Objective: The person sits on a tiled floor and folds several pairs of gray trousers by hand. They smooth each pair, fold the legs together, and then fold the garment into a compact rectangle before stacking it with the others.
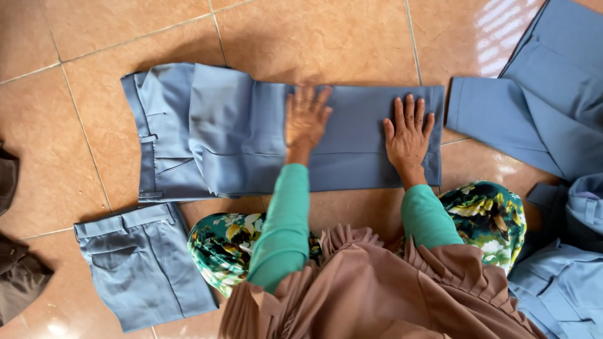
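While my left hand (306,119) and right hand (408,133) press flat, fingers spread and gripping nothing, on the folded blue trousers (251,135), I should smooth outward evenly.

Brown garment (16,270) cut off at left edge; blue trousers pile (553,94) cut off right; left hand (306,119) slightly blurred.

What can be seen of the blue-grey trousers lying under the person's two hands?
The blue-grey trousers lie flat on the tan tiled floor, waistband to the left, legs running right. The cloth looks smooth and woven. A belt loop and a pocket seam show near the waist. The legs are folded back toward the waist, making a doubled layer in the middle. The left hand and the right hand press palm-down, fingers spread, on the leg section.
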